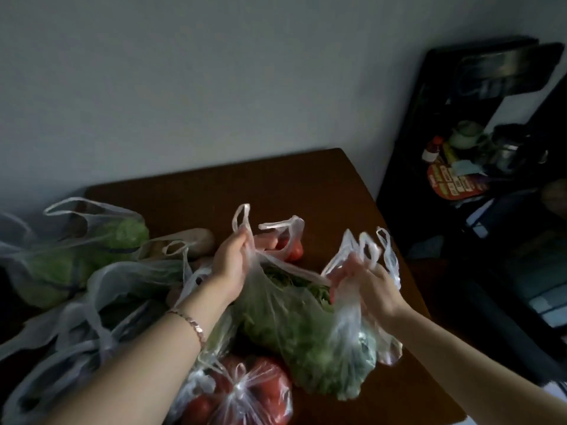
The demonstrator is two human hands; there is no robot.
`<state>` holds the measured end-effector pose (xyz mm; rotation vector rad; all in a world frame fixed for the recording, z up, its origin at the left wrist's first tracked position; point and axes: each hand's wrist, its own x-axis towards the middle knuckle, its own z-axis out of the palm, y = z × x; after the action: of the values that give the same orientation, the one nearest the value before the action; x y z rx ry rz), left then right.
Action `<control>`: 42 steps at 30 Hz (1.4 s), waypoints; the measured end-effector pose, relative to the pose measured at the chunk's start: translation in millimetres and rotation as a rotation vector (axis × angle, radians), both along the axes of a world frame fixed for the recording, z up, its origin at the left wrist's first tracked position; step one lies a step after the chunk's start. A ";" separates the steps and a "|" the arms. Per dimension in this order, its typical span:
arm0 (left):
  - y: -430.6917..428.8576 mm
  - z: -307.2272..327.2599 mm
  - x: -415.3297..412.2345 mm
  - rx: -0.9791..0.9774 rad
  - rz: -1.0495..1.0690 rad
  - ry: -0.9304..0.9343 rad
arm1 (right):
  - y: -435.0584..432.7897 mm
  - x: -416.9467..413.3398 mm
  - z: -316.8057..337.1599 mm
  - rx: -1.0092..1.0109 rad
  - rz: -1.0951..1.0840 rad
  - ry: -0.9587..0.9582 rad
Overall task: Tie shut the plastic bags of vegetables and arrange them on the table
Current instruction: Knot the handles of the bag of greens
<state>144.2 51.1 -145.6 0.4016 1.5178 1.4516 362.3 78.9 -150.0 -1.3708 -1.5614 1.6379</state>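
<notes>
- The table (306,185), brown and set against the wall, carries all the bags; its far half toward twelve o'clock is bare wood.
- The bag of leafy greens (294,329) lies in the middle of the table, mouth open toward twelve o'clock, between both hands. It looks light, soft and thin, likely slippery and easy to tear, so the two handle loops are the place to hold it, not the film over the leaves.
- The bag of cabbage (76,259) sits at nine o'clock, its handles standing loose and untied.
- The bag of tomatoes (245,391) at six o'clock, touching the greens, is already knotted at its neck; it would be heavier and bruise easily.
- The left hand (230,265) pinches the left handle loop between thumb and fingertips, other fingers curled.
- The right hand (365,286) gathers the right handle loops in loosely curled fingers; blur hides how firm the grip is.
- Judging from this, the knot is not yet made.
</notes>
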 end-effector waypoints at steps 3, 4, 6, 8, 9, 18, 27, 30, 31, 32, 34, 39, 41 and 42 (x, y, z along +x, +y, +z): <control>-17.4 -3.2 9.9 0.108 0.022 -0.112 | 13.8 2.2 -3.4 -0.227 -0.095 0.276; -20.8 -5.9 13.4 0.085 -0.006 -0.097 | 18.1 0.9 -9.7 -0.240 -0.118 0.238; -28.4 -10.8 22.2 -0.009 -0.072 -0.049 | 24.1 -2.8 -16.6 -0.166 -0.096 0.008; -34.9 -15.7 33.7 -0.076 -0.099 -0.082 | 23.8 -9.3 -19.3 -0.120 -0.044 -0.095; -36.6 -15.7 40.7 -0.089 -0.107 -0.128 | 21.6 -12.9 -19.0 -0.111 -0.021 -0.094; -23.8 -15.5 50.9 -0.287 -0.226 0.215 | -2.5 -43.8 -18.5 -0.081 -0.040 0.097; -5.0 -29.3 48.3 -0.290 -0.179 0.127 | -26.0 -60.3 -36.2 0.178 0.119 0.196; -3.2 -33.1 49.0 -0.254 -0.137 0.259 | -29.6 -63.4 -30.9 0.176 -0.047 0.228; -5.1 -33.5 49.4 -0.257 -0.154 0.318 | -28.5 -62.3 -28.3 0.158 -0.109 0.232; -7.6 -32.2 50.6 -0.260 -0.181 0.382 | -26.5 -60.6 -26.5 0.148 -0.165 0.213; -13.3 -32.8 51.0 -0.215 -0.236 0.529 | -21.6 -57.6 -23.0 0.116 -0.250 0.198; -25.9 -27.2 47.1 0.080 -0.420 0.960 | -4.9 -57.5 -16.2 -0.026 -0.267 0.040; -28.1 -28.1 42.2 0.174 -0.475 1.028 | 0.2 -60.1 -12.3 -0.053 -0.203 -0.033; -28.2 -29.4 40.1 0.201 -0.490 1.045 | -0.2 -60.9 -11.5 -0.041 -0.164 -0.069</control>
<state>184.3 22.8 -175.0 1.7191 1.8333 1.0052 301.3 78.7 -161.5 -1.5489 -1.4192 1.5462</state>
